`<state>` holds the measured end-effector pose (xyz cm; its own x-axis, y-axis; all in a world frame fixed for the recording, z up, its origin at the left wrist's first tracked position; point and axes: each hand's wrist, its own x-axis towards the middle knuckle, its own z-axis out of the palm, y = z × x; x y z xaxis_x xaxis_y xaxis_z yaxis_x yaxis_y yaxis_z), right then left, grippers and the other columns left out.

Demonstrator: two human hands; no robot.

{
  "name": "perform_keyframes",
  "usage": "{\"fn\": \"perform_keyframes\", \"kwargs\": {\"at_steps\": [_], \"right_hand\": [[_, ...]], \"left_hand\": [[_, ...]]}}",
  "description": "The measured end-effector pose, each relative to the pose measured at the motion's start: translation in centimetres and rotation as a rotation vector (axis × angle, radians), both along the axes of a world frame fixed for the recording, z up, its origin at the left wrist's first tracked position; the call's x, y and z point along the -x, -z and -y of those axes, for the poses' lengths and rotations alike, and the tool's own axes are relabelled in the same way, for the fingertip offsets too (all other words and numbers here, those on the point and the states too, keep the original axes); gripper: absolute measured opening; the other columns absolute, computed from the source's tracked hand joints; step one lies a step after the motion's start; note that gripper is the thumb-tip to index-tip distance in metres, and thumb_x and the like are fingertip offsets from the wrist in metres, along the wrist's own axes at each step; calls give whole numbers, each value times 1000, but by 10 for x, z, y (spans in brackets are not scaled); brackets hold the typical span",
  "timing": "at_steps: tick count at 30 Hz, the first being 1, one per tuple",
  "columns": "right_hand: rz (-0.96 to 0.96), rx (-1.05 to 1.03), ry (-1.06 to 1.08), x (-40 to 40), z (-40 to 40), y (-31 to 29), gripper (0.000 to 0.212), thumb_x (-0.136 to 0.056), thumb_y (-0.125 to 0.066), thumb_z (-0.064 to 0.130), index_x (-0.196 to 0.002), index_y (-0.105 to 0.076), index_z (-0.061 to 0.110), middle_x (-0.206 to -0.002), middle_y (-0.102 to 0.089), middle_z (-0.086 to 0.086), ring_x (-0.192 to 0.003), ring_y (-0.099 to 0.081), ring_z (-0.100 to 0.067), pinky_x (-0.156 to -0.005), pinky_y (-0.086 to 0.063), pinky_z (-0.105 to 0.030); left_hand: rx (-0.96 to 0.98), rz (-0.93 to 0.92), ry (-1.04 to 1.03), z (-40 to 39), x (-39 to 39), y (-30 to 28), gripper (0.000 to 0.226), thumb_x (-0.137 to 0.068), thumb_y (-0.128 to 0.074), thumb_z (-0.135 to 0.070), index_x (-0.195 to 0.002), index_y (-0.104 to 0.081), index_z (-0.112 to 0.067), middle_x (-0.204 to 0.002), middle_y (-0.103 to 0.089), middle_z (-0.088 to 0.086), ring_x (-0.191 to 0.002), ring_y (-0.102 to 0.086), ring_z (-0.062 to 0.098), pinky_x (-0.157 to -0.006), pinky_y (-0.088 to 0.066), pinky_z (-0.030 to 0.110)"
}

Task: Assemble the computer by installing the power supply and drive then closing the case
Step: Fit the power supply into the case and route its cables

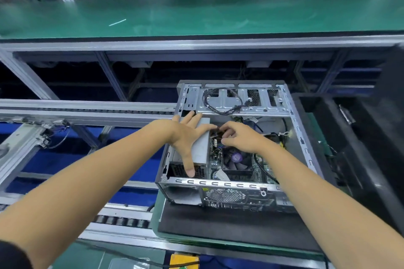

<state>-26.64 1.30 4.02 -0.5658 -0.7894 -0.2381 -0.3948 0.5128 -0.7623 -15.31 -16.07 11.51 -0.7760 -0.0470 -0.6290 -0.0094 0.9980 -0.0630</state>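
An open computer case (240,185) lies on a black mat, side panel off. A grey power supply (202,148) sits in its left half. My left hand (188,135) is spread flat on top of the supply, fingers straight, thumb reaching down to its vented rear end. My right hand (238,137) is just right of it above the motherboard (215,157), fingers curled around dark cables by the supply's inner edge. A CPU fan (237,159) shows under that hand. The silver drive cage (240,100) with a looped black cable spans the far end.
A green conveyor belt (196,13) runs across behind the aluminium frame. Roller rails (122,221) lie to the left. A black case panel or tray (360,137) stands to the right of the case. A yellow object (183,261) sits at the bottom edge.
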Motion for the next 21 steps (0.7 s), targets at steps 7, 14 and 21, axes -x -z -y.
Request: {"fn": "perform_keyframes", "kwargs": {"at_steps": [7,14,21], "right_hand": [[-72,111,161,-2,-8,5,12,-93,-61,20,-105,-62,18,-90,-57,9,-80,-54,-3,-63,-37,-12],[-96,93,20,-9,-5,3,14,-87,-65,15,-100,-63,20,-82,-62,6,-73,-57,-11,-65,-46,-23],[255,102,-105,-19,5,-5,41,-81,-66,-2,-120,-55,2,-101,-65,-22,-87,-61,-25,-83,-47,-40]], "left_hand": [[25,-139,128,-2,-4,-3,119,-39,-75,-70,-135,-8,-49,-137,-16,3,-130,-17,29,-105,-18,47],[111,-37,146,-14,15,-12,122,-32,-70,-76,-134,-8,-51,-129,-22,2,-118,-26,28,-102,-28,47],[203,51,163,-28,32,-26,127,-28,-67,-82,-137,-9,-51,-124,-26,1,-114,-29,27,-101,-32,46]]}}
